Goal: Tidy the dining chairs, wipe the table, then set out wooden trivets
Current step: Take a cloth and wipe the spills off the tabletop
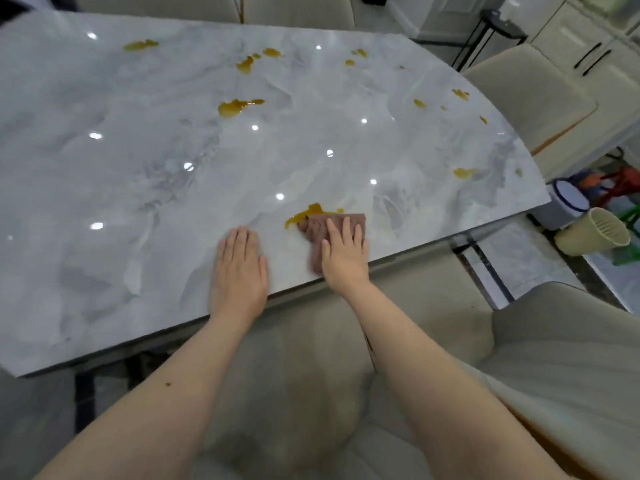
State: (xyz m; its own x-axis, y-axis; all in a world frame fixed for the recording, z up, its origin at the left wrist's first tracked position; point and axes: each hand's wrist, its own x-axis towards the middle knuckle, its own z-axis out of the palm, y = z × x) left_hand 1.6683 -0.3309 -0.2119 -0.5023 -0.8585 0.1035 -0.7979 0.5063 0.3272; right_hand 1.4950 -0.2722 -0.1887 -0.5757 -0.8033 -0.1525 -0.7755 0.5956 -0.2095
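At the table's (pixel 138 150) near edge my right hand (pixel 344 252) presses the cloth (pixel 318 226) flat against a spill (pixel 310 212); left hand (pixel 239 268) rests flat beside it. Wiping's underway; next, sweep toward farther spills.

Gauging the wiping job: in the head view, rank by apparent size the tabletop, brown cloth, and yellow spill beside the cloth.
1. tabletop
2. brown cloth, partly under the right hand
3. yellow spill, partly under the cloth, so unsure

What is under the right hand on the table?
A brown cloth lies flat under the right hand, its far edge touching the nearest yellow spill. Whether any spill lies beneath the cloth cannot be seen.
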